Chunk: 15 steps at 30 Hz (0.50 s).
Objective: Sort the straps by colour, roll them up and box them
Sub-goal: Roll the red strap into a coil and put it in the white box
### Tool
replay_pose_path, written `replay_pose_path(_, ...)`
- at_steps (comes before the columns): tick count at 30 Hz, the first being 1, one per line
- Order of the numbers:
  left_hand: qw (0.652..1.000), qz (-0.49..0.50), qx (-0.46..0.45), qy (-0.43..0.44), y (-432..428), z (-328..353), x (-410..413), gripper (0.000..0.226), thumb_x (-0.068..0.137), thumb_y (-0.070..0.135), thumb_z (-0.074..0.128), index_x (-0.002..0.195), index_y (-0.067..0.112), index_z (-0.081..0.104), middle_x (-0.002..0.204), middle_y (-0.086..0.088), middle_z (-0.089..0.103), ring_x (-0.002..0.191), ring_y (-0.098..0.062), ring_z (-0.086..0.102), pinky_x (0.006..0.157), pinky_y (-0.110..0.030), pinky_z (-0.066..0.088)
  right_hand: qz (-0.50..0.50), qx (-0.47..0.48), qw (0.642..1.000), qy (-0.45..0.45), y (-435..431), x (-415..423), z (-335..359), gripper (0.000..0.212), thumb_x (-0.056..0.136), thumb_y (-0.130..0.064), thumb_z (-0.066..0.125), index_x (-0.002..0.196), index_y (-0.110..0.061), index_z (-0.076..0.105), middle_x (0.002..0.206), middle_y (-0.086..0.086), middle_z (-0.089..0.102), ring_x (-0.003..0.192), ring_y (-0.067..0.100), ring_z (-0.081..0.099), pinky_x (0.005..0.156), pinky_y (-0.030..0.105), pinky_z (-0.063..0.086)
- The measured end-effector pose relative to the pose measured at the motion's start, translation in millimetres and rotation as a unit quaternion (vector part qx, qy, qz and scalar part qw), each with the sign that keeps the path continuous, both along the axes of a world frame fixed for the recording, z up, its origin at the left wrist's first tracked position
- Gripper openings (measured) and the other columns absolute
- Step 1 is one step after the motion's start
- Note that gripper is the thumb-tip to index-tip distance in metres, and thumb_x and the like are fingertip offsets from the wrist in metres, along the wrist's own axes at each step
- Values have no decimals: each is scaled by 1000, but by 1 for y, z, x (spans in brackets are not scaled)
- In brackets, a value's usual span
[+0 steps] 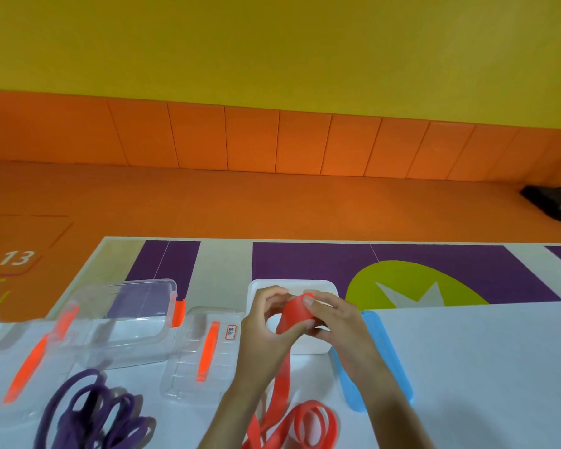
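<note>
Two hands meet over the white table (467,367), both pinching one red strap (282,377). Left hand (266,322): grip closed on the strap, thumb underneath, fingers curled over the top of a partly wound roll. Right hand (334,319): grip also clamped on that roll from the opposite side, thumb pressed on its upper edge. Roll sits between the two grips, raised off the table.

Free length of the red strap hangs down from the roll toward the person, passes between the forearms, and ends in loose loops lying on the table below the hands.

White box (259,290) lies directly behind and under the hands, open side up; its contents are hidden by the fingers. Blue lid (382,361) lies just beyond the right wrist, flat on the table, touching or nearly touching the box; cannot tell which.

To the outside of the left hand: a small clear lid (191,361) with an orange clip and a small white label, flat on the table, just beside the left wrist. Further out on that side, a clear box (127,319) with orange latches, open and apparently empty. Another clear lid (23,371) with an orange clip lies further out still.

Purple straps (91,413) in a tangled pile lie near the table's front edge, well apart from the left grip, below the clear box.

Black object (554,202) on the orange floor, far beyond the right hand; identity unclear.
</note>
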<state>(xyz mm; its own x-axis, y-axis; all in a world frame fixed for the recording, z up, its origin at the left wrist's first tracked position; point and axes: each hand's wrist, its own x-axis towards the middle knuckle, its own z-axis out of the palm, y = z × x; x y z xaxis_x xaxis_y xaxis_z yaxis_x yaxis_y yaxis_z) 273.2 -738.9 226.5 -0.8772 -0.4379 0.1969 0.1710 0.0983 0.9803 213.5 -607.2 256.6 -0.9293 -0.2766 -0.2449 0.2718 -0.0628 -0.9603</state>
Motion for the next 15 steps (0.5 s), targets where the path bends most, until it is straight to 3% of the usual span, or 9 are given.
replay_pose_path(4,999,-8,17,26,7,2,4,39,80,10,89,109,23,68,106,8,74,108,-17,70,93,-24,56,-18,-33,999,12,3,5,5,28,96,-13,74,115,-7,55,93,25,77,86,37,75,71,31,62)
replay_pose_path(7,999,-7,35,33,13,3,7,43,82,11,88,117,25,67,114,10,73,114,-14,69,95,-22,55,-23,-22,998,52,6,6,5,24,97,-10,71,106,-10,48,87,33,72,82,38,74,70,33,62)
replay_pose_path(11,999,-18,30,31,11,1,12,41,82,12,88,117,23,70,115,8,74,115,-16,69,99,-30,56,-37,-22,997,65,12,9,6,19,100,-13,67,98,-11,48,74,10,73,73,27,74,69,33,62)
replay_pose_path(15,997,-20,58,43,13,8,17,47,82,6,87,121,20,66,116,4,74,116,-18,69,99,-28,56,-7,-25,997,74,18,12,9,20,102,-18,64,99,-4,50,76,6,71,70,22,71,68,33,62)
